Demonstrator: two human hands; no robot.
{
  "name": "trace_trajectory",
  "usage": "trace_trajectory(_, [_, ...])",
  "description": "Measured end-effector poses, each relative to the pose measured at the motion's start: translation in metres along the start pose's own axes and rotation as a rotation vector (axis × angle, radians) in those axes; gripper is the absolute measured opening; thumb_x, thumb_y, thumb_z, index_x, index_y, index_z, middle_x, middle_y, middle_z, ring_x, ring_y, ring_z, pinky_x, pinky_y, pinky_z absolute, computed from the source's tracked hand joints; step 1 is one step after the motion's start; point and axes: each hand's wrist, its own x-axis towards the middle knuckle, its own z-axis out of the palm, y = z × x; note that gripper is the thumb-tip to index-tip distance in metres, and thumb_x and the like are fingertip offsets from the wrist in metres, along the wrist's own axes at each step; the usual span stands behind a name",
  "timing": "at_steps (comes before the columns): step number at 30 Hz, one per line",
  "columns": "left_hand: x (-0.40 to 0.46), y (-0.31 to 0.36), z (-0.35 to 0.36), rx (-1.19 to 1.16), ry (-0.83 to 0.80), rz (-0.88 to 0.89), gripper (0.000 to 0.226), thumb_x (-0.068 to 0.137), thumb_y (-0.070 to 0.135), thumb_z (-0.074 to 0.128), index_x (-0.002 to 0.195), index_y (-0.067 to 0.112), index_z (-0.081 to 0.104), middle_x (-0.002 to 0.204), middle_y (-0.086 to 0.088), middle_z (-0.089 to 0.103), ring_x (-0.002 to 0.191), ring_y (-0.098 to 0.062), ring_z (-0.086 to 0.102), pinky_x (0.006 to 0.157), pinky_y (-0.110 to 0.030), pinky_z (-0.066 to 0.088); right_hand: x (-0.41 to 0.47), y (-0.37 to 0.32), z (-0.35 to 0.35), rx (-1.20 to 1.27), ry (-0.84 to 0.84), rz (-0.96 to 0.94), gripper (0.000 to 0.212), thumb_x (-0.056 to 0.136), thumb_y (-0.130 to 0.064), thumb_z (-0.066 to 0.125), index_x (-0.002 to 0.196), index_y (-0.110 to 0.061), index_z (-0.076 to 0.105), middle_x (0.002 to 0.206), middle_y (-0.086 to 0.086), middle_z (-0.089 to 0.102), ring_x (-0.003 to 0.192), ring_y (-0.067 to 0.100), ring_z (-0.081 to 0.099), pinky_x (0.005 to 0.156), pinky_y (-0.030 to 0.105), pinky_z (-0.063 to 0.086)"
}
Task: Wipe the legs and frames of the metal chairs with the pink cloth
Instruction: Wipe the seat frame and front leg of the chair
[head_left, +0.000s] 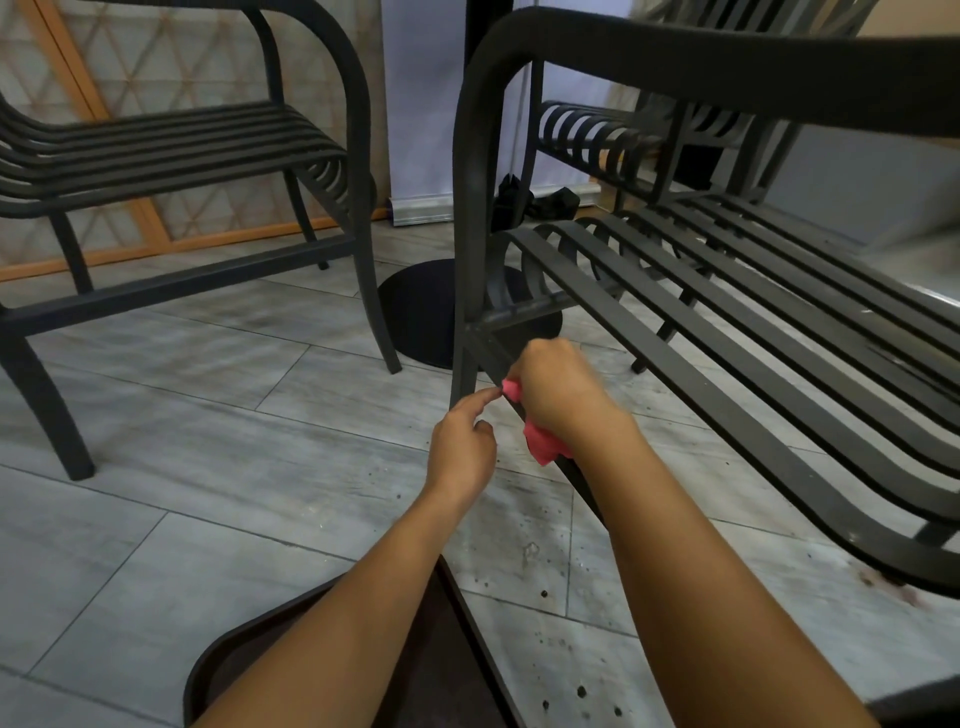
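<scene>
Right hand (558, 392) curled around the pink cloth (543, 441), gripping it against the lower side rail (491, 358) of the near metal chair (727, 291), just behind that chair's front left leg (465, 291). Cloth mostly hidden in the fist; one bit shows at the knuckles, a larger fold hangs below the wrist. Left hand (462, 447) close beside, forefinger extended with its tip at the cloth's upper edge, other fingers loosely curled, holding nothing. Second metal chair (171, 150) stands well apart at upper left on the grey tile floor (208, 441). Round black table base (421, 312) sits between the two chairs. Dark specks on the tiles beneath the near chair's seat.
</scene>
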Motion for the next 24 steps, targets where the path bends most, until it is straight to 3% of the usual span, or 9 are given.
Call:
trace_trajectory(3, [-0.004, 0.005, -0.001, -0.018, -0.004, 0.002, 0.047, 0.094, -0.004, 0.035, 0.129, 0.021, 0.054, 0.14, -0.004, 0.048, 0.08, 0.014, 0.053, 0.057, 0.006, 0.035, -0.013, 0.005, -0.002, 0.012, -0.014, 0.012, 0.016, 0.084, -0.011, 0.064, 0.1, -0.007, 0.064, 0.088, 0.007, 0.052, 0.079, 0.021, 0.049, 0.067, 0.03, 0.043])
trace_trajectory(5, [-0.007, 0.007, -0.002, -0.031, -0.002, 0.004, 0.047, 0.093, -0.004, 0.035, 0.129, 0.02, 0.054, 0.14, -0.004, 0.049, 0.063, 0.023, 0.05, 0.051, 0.005, 0.034, -0.022, 0.008, -0.004, 0.029, -0.024, 0.027, 0.021, 0.082, -0.012, 0.067, 0.103, -0.009, 0.064, 0.094, 0.007, 0.058, 0.079, 0.02, 0.051, 0.067, 0.029, 0.044])
trace_trajectory(9, [-0.012, 0.011, -0.004, -0.015, 0.008, 0.004, 0.046, 0.094, -0.003, 0.036, 0.128, 0.022, 0.055, 0.14, -0.003, 0.049, 0.068, 0.017, 0.048, 0.053, 0.006, 0.035, -0.035, 0.015, -0.005, 0.08, -0.025, 0.057, 0.025, 0.076, -0.011, 0.073, 0.101, -0.01, 0.067, 0.098, 0.005, 0.063, 0.084, 0.021, 0.06, 0.074, 0.032, 0.052])
trace_trajectory(13, [-0.014, 0.012, -0.005, -0.02, -0.004, 0.007, 0.046, 0.094, -0.004, 0.036, 0.128, 0.021, 0.055, 0.14, -0.003, 0.049, 0.063, 0.021, 0.049, 0.053, 0.005, 0.034, -0.028, 0.017, -0.015, 0.183, 0.022, 0.107, 0.012, 0.075, -0.013, 0.072, 0.087, -0.012, 0.071, 0.088, 0.006, 0.067, 0.08, 0.021, 0.064, 0.072, 0.031, 0.055])
trace_trajectory(15, [-0.014, 0.012, -0.006, -0.023, -0.013, 0.024, 0.046, 0.093, -0.005, 0.035, 0.129, 0.018, 0.054, 0.14, -0.003, 0.048, 0.073, 0.024, 0.051, 0.06, 0.006, 0.035, -0.018, 0.013, -0.021, 0.213, 0.062, 0.116, 0.009, 0.075, -0.014, 0.072, 0.084, -0.015, 0.07, 0.086, 0.005, 0.068, 0.08, 0.021, 0.065, 0.073, 0.03, 0.055])
trace_trajectory(16, [-0.013, 0.011, -0.006, -0.012, -0.021, 0.036, 0.047, 0.093, -0.005, 0.035, 0.129, 0.018, 0.053, 0.14, -0.003, 0.048, 0.091, 0.02, 0.054, 0.072, 0.004, 0.036, -0.012, 0.009, -0.023, 0.232, 0.1, 0.111, 0.01, 0.075, -0.016, 0.072, 0.084, -0.016, 0.07, 0.086, 0.005, 0.068, 0.08, 0.021, 0.065, 0.074, 0.031, 0.055])
trace_trajectory(18, [-0.013, 0.009, -0.004, 0.005, -0.036, 0.041, 0.05, 0.092, -0.007, 0.035, 0.13, 0.019, 0.052, 0.14, -0.002, 0.049, 0.124, -0.006, 0.048, 0.095, -0.011, 0.035, 0.002, 0.001, -0.025, 0.268, 0.197, 0.092, 0.014, 0.077, -0.019, 0.073, 0.09, -0.014, 0.069, 0.088, 0.006, 0.068, 0.082, 0.022, 0.064, 0.075, 0.034, 0.056])
trace_trajectory(20, [-0.013, 0.007, -0.001, 0.0, -0.04, 0.025, 0.05, 0.092, -0.006, 0.035, 0.131, 0.021, 0.052, 0.139, -0.001, 0.049, 0.131, -0.015, 0.042, 0.101, -0.018, 0.032, 0.017, -0.007, -0.024, 0.263, 0.251, 0.08, 0.022, 0.076, -0.021, 0.075, 0.096, -0.013, 0.068, 0.091, 0.006, 0.066, 0.086, 0.022, 0.064, 0.079, 0.036, 0.056])
trace_trajectory(24, [-0.012, 0.002, 0.003, -0.031, -0.021, -0.002, 0.044, 0.096, 0.003, 0.037, 0.131, 0.026, 0.05, 0.139, 0.0, 0.048, 0.13, -0.014, 0.042, 0.099, -0.02, 0.034, 0.04, -0.021, -0.025, 0.24, 0.278, 0.05, 0.022, 0.078, -0.02, 0.074, 0.099, -0.015, 0.069, 0.093, 0.004, 0.066, 0.089, 0.021, 0.062, 0.079, 0.033, 0.055])
